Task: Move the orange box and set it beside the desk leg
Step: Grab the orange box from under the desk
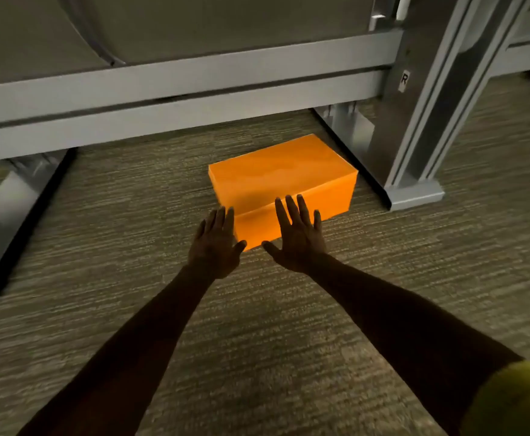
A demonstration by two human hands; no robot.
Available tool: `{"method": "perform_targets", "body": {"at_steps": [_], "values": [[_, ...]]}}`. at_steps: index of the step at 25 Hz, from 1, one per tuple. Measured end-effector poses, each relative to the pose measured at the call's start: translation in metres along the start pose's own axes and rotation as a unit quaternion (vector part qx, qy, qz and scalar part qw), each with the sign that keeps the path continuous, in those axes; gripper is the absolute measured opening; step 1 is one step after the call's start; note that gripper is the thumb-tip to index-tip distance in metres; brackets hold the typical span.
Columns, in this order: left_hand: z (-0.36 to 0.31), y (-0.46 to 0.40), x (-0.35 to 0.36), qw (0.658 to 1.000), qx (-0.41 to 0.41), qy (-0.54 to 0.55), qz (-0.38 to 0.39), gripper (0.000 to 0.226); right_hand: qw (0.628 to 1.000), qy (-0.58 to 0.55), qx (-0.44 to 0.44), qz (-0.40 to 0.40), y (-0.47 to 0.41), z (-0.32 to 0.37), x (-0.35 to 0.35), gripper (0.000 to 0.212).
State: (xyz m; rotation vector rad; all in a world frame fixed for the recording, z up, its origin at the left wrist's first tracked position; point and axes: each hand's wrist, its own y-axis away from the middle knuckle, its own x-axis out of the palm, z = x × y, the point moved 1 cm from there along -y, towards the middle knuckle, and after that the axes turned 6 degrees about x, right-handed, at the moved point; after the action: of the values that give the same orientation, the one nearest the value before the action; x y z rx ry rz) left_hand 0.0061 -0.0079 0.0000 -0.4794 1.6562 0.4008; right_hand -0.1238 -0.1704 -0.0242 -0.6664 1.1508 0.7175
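Hands first: the left hand (215, 247) and the right hand (298, 239) are both spread flat with fingers apart, palms down, at the near end of the orange box (281, 184). Neither grip is closed on anything. The right fingertips overlap the box's near top edge and the left ones its near corner, but whether they touch it or hover just above cannot be told from this angle.

The box sits on the carpet (131, 215), under the grey crossbar (179, 99) and just beside the foot of the desk leg (421, 127), its right end near the leg's base plate with a narrow strip of carpet between them. By that placement the task looks close to finished.

The box seems like smooth, stiff card with crisp edges, probably light, and its glossy skin may be slippery. Two palms pressing on opposite long sides, or fingers hooked under the short ends, would hold it best; on carpet it should drag rather than glide.

Its far and left faces are hidden. The surface above is cut off at the top, the scene is dim, and a yellow-green sleeve (515, 404) shows only at the lower right corner.
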Motion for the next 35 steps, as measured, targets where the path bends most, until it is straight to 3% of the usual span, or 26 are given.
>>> {"method": "perform_targets", "body": {"at_steps": [3,9,15,20,26,30,35], "values": [[0.0,0.0,0.011,0.999,-0.032,0.005,0.008,0.083,0.999,0.022,-0.009,0.037,-0.021,0.01,0.021,0.1],[0.02,0.018,0.002,0.999,-0.033,0.003,-0.004,0.081,0.998,0.005,-0.048,0.038,-0.063,0.057,0.048,0.095],[0.047,0.023,-0.013,0.997,-0.075,0.005,-0.005,0.077,0.998,-0.014,-0.01,0.067,-0.091,0.08,0.069,0.095],[0.039,-0.003,0.003,0.996,-0.083,0.025,-0.022,0.08,0.999,0.007,-0.044,0.017,-0.085,0.059,0.081,0.061],[0.014,-0.003,0.025,0.991,-0.092,0.095,-0.035,0.08,0.994,-0.04,-0.101,-0.011,-0.056,0.034,0.076,0.063],[0.037,0.006,0.015,0.999,-0.02,0.027,-0.037,0.083,0.986,-0.017,-0.158,-0.057,-0.025,0.012,0.071,0.064],[0.066,-0.046,0.001,0.998,-0.019,0.025,-0.059,0.078,0.97,0.022,-0.237,-0.045,-0.01,-0.03,0.062,0.066]]}}
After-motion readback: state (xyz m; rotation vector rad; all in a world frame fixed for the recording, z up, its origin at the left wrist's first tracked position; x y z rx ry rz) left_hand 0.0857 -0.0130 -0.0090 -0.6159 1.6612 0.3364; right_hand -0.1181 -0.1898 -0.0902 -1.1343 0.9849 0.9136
